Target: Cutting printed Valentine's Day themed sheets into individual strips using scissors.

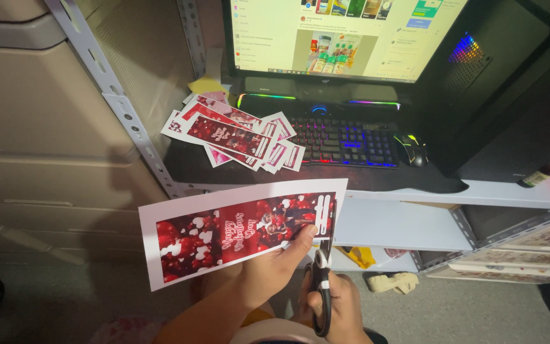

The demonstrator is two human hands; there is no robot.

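My left hand (274, 267) pinches the lower edge of a long white paper strip (224, 234) printed with a red panel of hearts and white script, holding it out flat and tilted. My right hand (342, 311) grips black-handled scissors (323, 280), whose blades point up into the strip's right end, beside the red print. Both hands are low in the view, in front of the desk edge.
A pile of several cut red cards (237, 135) lies on the dark desk, left of a backlit keyboard (345, 141) and mouse (412, 150). Behind are a lit monitor (345, 38) and a dark computer tower (510, 83). More printed sheets (529, 255) sit on a shelf at lower right.
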